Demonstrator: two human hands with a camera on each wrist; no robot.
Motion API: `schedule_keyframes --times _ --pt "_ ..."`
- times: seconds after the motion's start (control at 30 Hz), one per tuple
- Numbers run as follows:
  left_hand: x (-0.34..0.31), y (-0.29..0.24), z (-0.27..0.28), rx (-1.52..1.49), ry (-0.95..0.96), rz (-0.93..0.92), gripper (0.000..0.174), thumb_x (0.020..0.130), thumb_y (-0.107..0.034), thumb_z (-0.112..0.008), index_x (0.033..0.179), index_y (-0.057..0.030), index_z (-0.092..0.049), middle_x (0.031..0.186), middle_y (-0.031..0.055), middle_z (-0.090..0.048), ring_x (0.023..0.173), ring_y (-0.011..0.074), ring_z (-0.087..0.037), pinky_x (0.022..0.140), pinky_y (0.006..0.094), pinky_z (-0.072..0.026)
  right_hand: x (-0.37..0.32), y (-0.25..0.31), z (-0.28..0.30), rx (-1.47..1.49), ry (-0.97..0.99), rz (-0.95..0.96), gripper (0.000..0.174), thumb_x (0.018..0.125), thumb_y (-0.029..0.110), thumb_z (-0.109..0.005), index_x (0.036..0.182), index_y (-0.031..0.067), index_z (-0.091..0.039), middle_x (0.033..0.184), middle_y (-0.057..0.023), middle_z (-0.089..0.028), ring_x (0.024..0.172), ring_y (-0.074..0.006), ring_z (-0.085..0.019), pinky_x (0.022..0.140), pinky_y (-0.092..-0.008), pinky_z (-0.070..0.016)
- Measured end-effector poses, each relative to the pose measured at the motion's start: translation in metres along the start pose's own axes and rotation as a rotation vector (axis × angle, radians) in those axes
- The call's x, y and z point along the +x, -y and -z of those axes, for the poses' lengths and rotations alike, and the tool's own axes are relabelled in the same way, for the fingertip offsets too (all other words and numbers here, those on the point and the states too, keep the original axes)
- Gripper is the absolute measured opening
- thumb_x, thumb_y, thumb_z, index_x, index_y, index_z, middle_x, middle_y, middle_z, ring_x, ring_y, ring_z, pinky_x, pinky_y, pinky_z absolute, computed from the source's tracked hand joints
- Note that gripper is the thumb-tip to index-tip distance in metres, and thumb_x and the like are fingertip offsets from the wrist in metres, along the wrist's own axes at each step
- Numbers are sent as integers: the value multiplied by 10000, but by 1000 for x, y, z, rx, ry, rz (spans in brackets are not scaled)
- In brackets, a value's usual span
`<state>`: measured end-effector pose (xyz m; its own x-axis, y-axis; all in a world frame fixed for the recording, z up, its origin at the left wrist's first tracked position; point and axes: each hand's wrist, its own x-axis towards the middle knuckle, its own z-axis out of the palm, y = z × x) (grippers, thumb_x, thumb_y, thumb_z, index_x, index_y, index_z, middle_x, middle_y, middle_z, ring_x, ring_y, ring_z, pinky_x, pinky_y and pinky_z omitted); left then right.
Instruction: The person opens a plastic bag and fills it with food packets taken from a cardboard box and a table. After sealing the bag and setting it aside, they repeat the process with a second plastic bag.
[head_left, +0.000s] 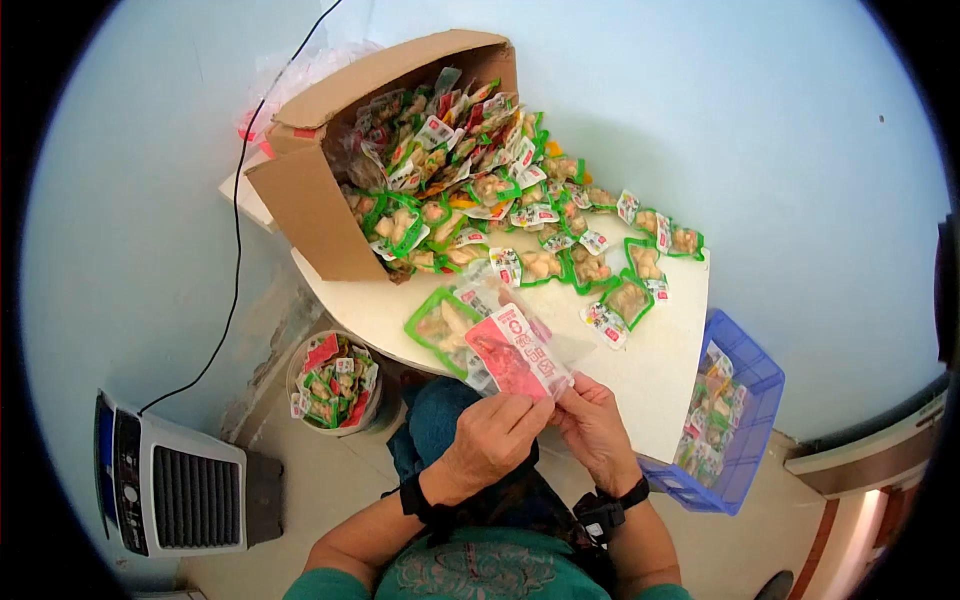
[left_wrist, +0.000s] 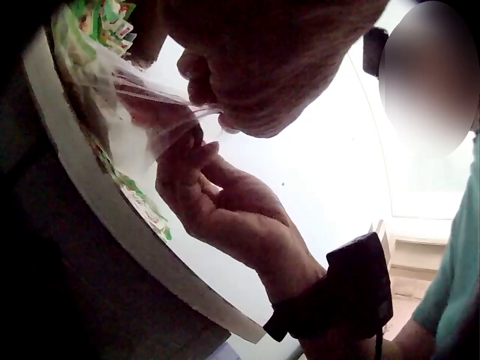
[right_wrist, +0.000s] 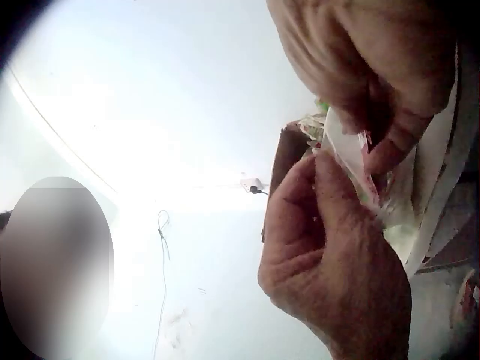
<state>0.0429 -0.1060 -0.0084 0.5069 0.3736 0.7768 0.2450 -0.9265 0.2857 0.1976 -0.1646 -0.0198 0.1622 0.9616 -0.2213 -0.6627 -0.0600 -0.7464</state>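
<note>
Green shirt (head_left: 475, 572) nearest; left grip (head_left: 488, 440) and right grip (head_left: 597, 425), fingers curled, both pinching near edge of red-and-white packet (head_left: 515, 348).

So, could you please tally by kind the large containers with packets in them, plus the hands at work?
Cardboard box: 1
White bucket: 1
Blue crate: 1
Hands gripping the red-labelled pouch: 2
Total: 5
</note>
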Motion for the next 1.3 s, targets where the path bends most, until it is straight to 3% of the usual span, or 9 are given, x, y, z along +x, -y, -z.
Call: schedule_keyframes --times 0.17,0.47,0.77,0.83,0.97,1.07,1.17,1.27,1.3 --pt "-1 0 -4 -5 -43 -2 281 710 1 -680 986 -49 -686 788 58 -598 623 226 -608 526 325 -498 17 -14 -15 137 -147 66 240 994 145 -589 1169 -13 -637 1055 -68 -705 843 -126 -673 720 -265 -554" --pt "-2 1 -7 -27 1 18 274 715 3 -676 983 -47 -687 760 55 -586 629 227 -610 527 328 -502 42 -13 -26 57 -95 101 385 1010 184 -573 1355 19 -530 824 -12 -646 671 -88 -575 591 -213 -475" --pt "-5 5 -8 -72 12 13 304 716 2 -665 1019 -25 -670 759 62 -562 628 233 -594 533 333 -497 59 -20 -26 -122 -163 220 430 1007 132 -551 1386 -54 -470 838 -59 -664 612 -106 -596 539 -232 -493" --pt "-6 5 -10 -93 10 -6 370 716 -1 -634 1085 -2 -651 777 78 -537 641 244 -590 557 340 -498 61 -18 -28 -296 -237 231 412 994 118 -566 1347 -77 -480 841 -86 -666 592 -117 -612 509 -249 -507" --pt "-4 4 -9 -81 18 -8 345 709 1 -650 1054 -5 -660 761 69 -544 632 236 -591 545 334 -498 67 -17 -32 -431 -385 222 351 972 100 -594 1248 -96 -502 837 -134 -665 549 -141 -626 449 -279 -524" --pt "-4 6 -11 -68 1 -13 292 705 -2 -691 996 -24 -683 729 51 -555 601 225 -585 507 331 -485 76 -25 -24 -431 -492 258 409 952 198 -662 1196 -84 -492 828 -152 -673 549 -186 -643 471 -290 -536" --pt "-7 7 -11 -60 27 -17 288 727 -28 -719 1013 -28 -686 727 49 -548 603 223 -581 513 332 -484 76 -25 -23 -382 -482 234 347 967 158 -628 1175 -87 -498 914 -173 -672 642 -210 -680 536 -311 -581" --pt "-6 6 -7 -71 43 -15 305 760 -134 -783 1036 -42 -689 753 54 -568 622 229 -584 532 338 -487 66 -26 -17 -263 -320 391 325 973 96 -591 1218 -91 -490 994 -177 -666 753 -221 -698 660 -328 -611" --pt "-6 5 -3 -87 50 -5 320 758 -161 -790 1039 -44 -689 767 57 -579 627 234 -587 538 338 -489 60 -25 -14 -248 -288 363 324 972 74 -578 1241 -86 -493 1029 -173 -658 787 -212 -692 694 -322 -604"
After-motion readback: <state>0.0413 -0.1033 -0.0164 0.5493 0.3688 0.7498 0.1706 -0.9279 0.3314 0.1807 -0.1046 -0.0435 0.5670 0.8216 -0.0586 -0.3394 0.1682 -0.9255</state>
